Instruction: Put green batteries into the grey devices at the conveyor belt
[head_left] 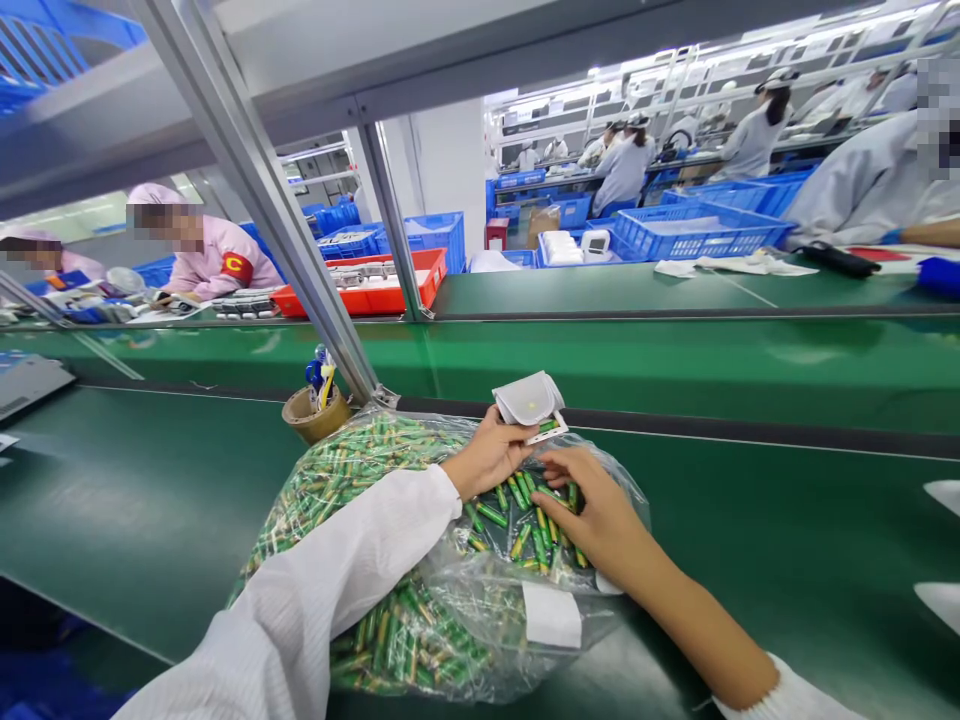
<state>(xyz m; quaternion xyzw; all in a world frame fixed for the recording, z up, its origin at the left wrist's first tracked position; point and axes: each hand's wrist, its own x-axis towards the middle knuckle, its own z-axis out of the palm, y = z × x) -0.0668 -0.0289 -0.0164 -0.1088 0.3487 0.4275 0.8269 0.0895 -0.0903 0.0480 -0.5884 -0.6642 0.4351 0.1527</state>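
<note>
In the head view, our left hand (487, 455) pinches a white card pack (529, 398) above the clear plastic bag (487, 610); our right hand (592, 510), fingers bunched, rests on loose green batteries (517, 515) inside that bag; we cannot tell whether it grips any; the bag lies on a green workbench belt (750, 540).

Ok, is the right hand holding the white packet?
No, the left hand holds the white packet; the right hand is over green batteries.
</note>
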